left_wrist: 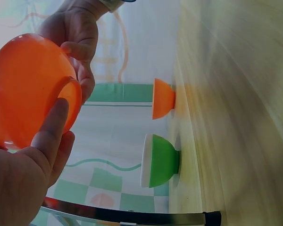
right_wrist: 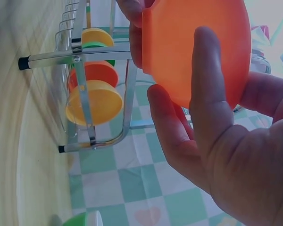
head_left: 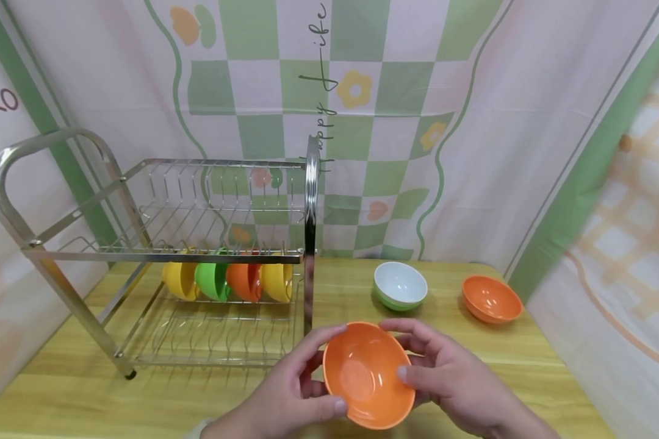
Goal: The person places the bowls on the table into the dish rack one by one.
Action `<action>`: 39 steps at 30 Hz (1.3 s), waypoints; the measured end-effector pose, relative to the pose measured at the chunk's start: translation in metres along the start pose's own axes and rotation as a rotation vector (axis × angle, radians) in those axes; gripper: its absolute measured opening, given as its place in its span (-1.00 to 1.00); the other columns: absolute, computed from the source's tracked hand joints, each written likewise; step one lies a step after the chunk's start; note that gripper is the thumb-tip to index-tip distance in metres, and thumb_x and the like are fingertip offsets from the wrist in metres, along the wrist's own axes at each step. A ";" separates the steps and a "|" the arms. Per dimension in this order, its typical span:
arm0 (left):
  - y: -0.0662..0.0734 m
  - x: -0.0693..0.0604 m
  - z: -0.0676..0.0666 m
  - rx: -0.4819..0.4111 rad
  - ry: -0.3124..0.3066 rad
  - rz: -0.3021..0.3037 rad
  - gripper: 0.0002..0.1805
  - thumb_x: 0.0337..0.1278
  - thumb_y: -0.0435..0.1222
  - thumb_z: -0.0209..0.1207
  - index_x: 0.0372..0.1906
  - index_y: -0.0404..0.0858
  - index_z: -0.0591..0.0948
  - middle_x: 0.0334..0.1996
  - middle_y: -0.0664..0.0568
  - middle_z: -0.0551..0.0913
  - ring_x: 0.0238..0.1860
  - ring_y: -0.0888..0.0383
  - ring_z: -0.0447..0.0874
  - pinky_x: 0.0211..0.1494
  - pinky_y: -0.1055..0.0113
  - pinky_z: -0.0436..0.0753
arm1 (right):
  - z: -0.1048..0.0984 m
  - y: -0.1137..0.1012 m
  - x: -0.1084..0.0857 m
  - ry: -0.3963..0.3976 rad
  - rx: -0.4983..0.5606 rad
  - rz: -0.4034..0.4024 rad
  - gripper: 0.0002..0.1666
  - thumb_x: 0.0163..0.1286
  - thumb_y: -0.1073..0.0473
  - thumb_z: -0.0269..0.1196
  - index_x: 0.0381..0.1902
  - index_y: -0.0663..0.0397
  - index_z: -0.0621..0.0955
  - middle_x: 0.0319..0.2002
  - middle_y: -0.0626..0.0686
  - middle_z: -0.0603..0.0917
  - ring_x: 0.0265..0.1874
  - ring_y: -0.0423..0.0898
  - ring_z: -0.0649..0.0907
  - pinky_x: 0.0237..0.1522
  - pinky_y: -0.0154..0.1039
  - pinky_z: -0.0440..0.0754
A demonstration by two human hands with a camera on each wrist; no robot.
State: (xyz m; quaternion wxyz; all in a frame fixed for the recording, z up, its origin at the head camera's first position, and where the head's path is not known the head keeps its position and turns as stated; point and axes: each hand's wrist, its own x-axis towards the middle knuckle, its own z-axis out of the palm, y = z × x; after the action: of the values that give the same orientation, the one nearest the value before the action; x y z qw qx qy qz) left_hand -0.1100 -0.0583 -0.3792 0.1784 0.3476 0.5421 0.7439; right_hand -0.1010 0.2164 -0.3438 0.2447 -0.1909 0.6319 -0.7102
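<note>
An orange bowl (head_left: 362, 378) is held up above the front of the table, tilted so that its inside shows in the head view. My left hand (head_left: 302, 384) grips it from the left, thumb at the near rim and fingers against the outside. From the right, my right hand (head_left: 445, 375) holds it with the thumb over the rim. Both wrist views show the bowl's outside and foot ring, with fingers spread beneath it. Beyond the hands stand a green bowl with a white inside (head_left: 399, 285) and a second orange bowl (head_left: 492, 299), both upright on the table.
At the left stands a two-tier metal dish rack (head_left: 170, 257). Its lower tier carries several bowls on edge in a row: a yellow bowl (head_left: 180, 280), a green bowl (head_left: 213, 281), a red-orange bowl (head_left: 244, 281) and another yellow bowl (head_left: 277, 281). A patterned curtain (head_left: 362, 140) hangs behind the wooden table (head_left: 66, 396).
</note>
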 end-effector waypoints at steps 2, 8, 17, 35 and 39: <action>0.002 -0.001 0.000 0.005 0.007 -0.047 -0.23 0.19 -0.37 0.31 0.48 -0.11 0.28 0.36 -0.19 0.26 0.05 -0.11 0.59 -0.01 0.04 0.69 | 0.001 0.001 0.000 -0.017 0.005 -0.006 -0.35 0.49 0.43 0.07 0.47 0.08 0.22 0.20 0.33 0.41 -0.08 0.31 0.65 -0.16 0.07 0.72; 0.009 -0.005 -0.003 0.037 0.030 -0.158 -0.25 0.18 -0.32 0.33 0.46 0.00 0.33 0.34 -0.16 0.31 -0.05 -0.11 0.64 -0.02 0.07 0.69 | 0.002 0.004 0.001 -0.056 0.020 -0.013 -0.37 0.50 0.43 0.04 0.47 0.16 0.18 0.19 0.35 0.41 -0.08 0.34 0.65 -0.15 0.14 0.70; 0.018 -0.011 -0.013 0.048 0.029 -0.293 -0.33 0.18 -0.27 0.35 0.39 -0.01 0.42 0.32 -0.08 0.35 0.10 -0.09 0.54 0.02 0.07 0.68 | 0.005 0.003 0.001 -0.021 -0.009 -0.027 -0.40 0.50 0.42 0.04 0.44 0.26 0.20 0.28 0.38 0.31 0.17 0.26 0.53 -0.12 0.29 0.64; 0.056 -0.035 -0.035 0.538 -0.011 -0.455 -0.34 0.05 -0.16 0.42 0.30 0.22 0.48 0.23 0.18 0.43 -0.12 0.05 0.63 -0.22 0.28 0.72 | 0.012 -0.005 0.009 0.303 -0.487 -0.041 -0.44 0.38 0.22 0.30 0.31 0.06 0.44 0.19 0.19 0.50 0.14 0.20 0.53 0.02 -0.16 0.64; 0.072 -0.041 -0.044 0.722 0.003 -0.419 -0.34 0.06 -0.08 0.42 0.31 0.21 0.48 0.21 0.17 0.44 -0.09 0.09 0.60 -0.26 0.37 0.70 | 0.019 -0.007 0.018 0.360 -0.514 -0.060 -0.42 0.34 0.23 0.33 0.30 0.00 0.47 0.18 0.13 0.53 0.14 0.16 0.55 -0.01 -0.17 0.66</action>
State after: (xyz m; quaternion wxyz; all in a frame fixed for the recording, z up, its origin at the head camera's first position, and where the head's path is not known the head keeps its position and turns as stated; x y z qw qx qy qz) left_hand -0.1044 -0.1398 -0.3332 0.1919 0.2689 0.8274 0.4541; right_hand -0.1056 0.1913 -0.3347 0.0518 -0.1362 0.8179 -0.5566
